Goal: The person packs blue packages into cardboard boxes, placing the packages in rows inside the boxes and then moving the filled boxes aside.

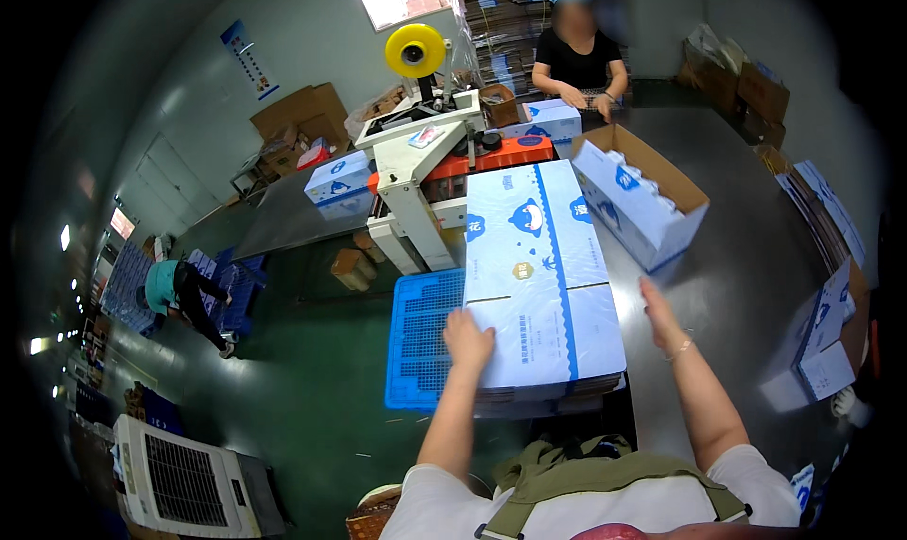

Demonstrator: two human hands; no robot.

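A stack of flat white-and-blue cartons (529, 285) lies before me, the top one printed with a cartoon figure. My left hand (468, 340) is at the stack's left edge, thumb over the top flat carton and fingers closed at its side. My right hand (664, 318) is held over the steel table, right of the stack, fingers stretched out and nothing in it. Just beyond that hand, an open carton (628, 209) stands at an angle with a row of white packs inside. The packs (652, 183) show only at their tops.
A carton sealing machine (425, 153) with a yellow tape roll stands beyond the stack. A blue crate (416, 342) is at left. Across the steel table (718, 181) a person (578, 53) handles cartons. Another carton (827, 342) sits at right. A person (179, 290) bends over at far left.
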